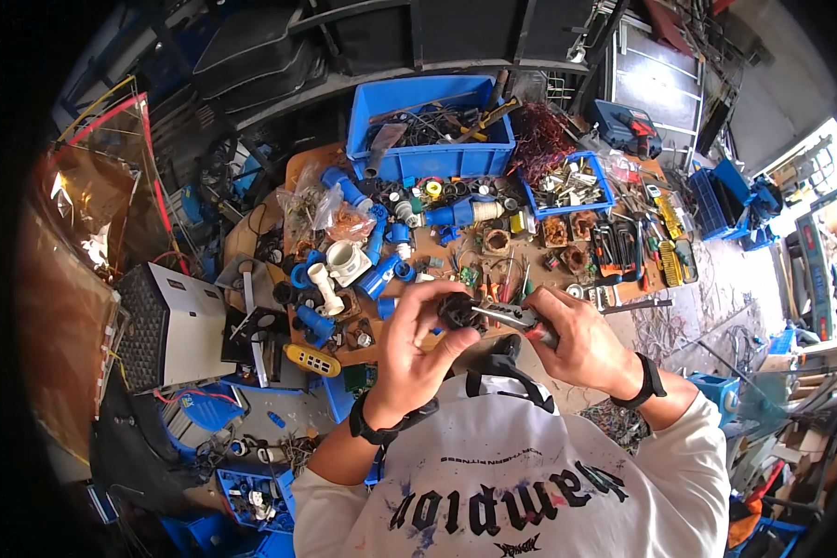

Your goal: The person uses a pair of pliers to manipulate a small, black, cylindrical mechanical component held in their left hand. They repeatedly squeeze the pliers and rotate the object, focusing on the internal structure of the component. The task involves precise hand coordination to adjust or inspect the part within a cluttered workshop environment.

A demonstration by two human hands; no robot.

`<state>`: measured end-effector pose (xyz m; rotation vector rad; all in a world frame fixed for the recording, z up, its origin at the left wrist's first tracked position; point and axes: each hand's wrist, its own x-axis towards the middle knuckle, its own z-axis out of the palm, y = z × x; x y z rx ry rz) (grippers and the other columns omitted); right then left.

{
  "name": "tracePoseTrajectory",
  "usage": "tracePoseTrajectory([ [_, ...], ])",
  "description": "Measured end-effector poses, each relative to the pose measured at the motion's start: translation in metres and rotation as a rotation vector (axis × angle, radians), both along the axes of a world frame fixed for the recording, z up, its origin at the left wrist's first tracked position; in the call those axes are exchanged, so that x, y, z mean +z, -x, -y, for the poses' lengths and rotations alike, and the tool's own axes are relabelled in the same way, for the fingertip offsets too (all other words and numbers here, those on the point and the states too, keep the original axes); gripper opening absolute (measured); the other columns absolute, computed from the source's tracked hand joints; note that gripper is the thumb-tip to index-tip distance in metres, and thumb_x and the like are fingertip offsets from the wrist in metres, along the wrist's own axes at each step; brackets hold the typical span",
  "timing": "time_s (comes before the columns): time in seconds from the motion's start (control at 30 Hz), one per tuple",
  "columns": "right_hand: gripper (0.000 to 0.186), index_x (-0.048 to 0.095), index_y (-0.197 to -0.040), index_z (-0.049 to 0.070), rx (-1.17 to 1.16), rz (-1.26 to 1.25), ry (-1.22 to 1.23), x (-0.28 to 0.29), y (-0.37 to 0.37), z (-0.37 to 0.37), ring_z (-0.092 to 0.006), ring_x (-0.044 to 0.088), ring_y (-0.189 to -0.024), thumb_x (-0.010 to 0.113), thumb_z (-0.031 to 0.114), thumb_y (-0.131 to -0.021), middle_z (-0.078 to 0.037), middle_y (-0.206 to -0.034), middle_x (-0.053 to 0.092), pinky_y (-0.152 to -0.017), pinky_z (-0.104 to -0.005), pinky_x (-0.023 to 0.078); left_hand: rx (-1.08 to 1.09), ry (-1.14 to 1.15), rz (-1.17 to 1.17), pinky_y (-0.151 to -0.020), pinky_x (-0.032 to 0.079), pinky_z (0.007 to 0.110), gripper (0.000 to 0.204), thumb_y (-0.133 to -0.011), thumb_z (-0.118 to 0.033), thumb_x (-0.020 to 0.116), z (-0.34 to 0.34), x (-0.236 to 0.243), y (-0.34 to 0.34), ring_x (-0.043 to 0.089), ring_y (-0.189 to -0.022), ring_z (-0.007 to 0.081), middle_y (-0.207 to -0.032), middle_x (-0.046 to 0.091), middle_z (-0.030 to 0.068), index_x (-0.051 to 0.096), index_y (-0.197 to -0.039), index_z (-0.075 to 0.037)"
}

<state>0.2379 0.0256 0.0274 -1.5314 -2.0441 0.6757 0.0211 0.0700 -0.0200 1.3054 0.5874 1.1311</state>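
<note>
My left hand (417,346) is closed around a small, dark, round part (458,312), holding it up in front of my chest at the bench's near edge; its details are too dark to make out. My right hand (572,339) grips metal pliers (511,316) with grey-and-red handles, their jaws reaching into or against the dark part; I cannot tell which. Beyond my hands lie blue and white plastic pipe fittings (377,274), small loose pieces and thin tools on the wooden bench (361,353).
A blue crate (428,158) of tools stands at the back, beside a blue tray (567,200) of metal pieces. Hand tools (623,242) lie to the right. A metal case (172,330) and yellow power strip (312,359) sit left. Bins (251,498) crowd the lower left.
</note>
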Motion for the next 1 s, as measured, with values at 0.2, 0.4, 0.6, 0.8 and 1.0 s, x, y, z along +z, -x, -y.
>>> tracePoseTrajectory([
  [0.2, 0.029, 0.054, -0.102, 0.000, 0.050, 0.031, -0.118, -0.003, -0.001, -0.003, -0.0397, 0.057, -0.074, 0.065, -0.002, -0.075, -0.017, -0.082, 0.055, -0.065, -0.0445, 0.046, -0.996, 1.085, 0.491, -0.049, 0.041, 0.028, 0.072, -0.100, -0.061, 0.025, -0.022, -0.003, 0.010, 0.049, -0.045, 0.0193, -0.061, 0.051, 0.0061, 0.055, -0.105, 0.004],
  [0.4, 0.028, 0.054, -0.100, 0.000, -0.011, 0.044, -0.109, -0.006, -0.005, -0.003, -0.0390, 0.057, -0.076, 0.064, -0.003, -0.074, -0.017, -0.083, 0.055, -0.066, -0.0444, 0.046, -0.244, 0.337, 0.188, -0.064, 0.054, 0.026, 0.055, -0.097, -0.047, 0.056, -0.002, 0.012, -0.003, 0.066, -0.073, 0.0169, -0.094, 0.063, 0.0112, 0.049, -0.120, 0.003],
  [0.6, 0.028, 0.053, -0.099, 0.000, -0.038, 0.043, -0.106, -0.006, -0.005, -0.004, -0.0383, 0.057, -0.076, 0.065, -0.003, -0.073, -0.017, -0.082, 0.054, -0.067, -0.0441, 0.046, -0.015, 0.006, 0.027, -0.071, 0.052, 0.026, 0.034, -0.094, -0.017, 0.066, 0.004, 0.011, -0.008, 0.063, -0.082, 0.0139, -0.101, 0.064, 0.0104, 0.051, -0.117, 0.003],
  [0.8, 0.037, 0.055, -0.103, 0.002, 0.088, 0.159, -0.187, -0.003, -0.009, -0.005, -0.0372, 0.058, -0.083, 0.069, 0.002, -0.068, -0.015, -0.089, 0.057, -0.071, -0.0448, 0.049, -0.905, 0.962, 0.509, -0.048, 0.038, 0.027, 0.064, -0.102, -0.058, 0.029, -0.026, 0.004, 0.013, 0.046, -0.047, 0.0149, -0.065, 0.050, 0.0031, 0.058, -0.105, 0.000],
  [1.0, 0.032, 0.056, -0.100, 0.003, 0.000, 0.135, -0.131, 0.008, -0.011, -0.005, -0.0370, 0.060, -0.083, 0.069, 0.003, -0.071, -0.015, -0.089, 0.059, -0.070, -0.0441, 0.049, -0.387, 0.488, 0.269, -0.064, 0.052, 0.029, 0.053, -0.100, -0.045, 0.050, -0.010, 0.014, 0.005, 0.068, -0.076, 0.0196, -0.097, 0.063, 0.0097, 0.047, -0.125, 0.003],
])
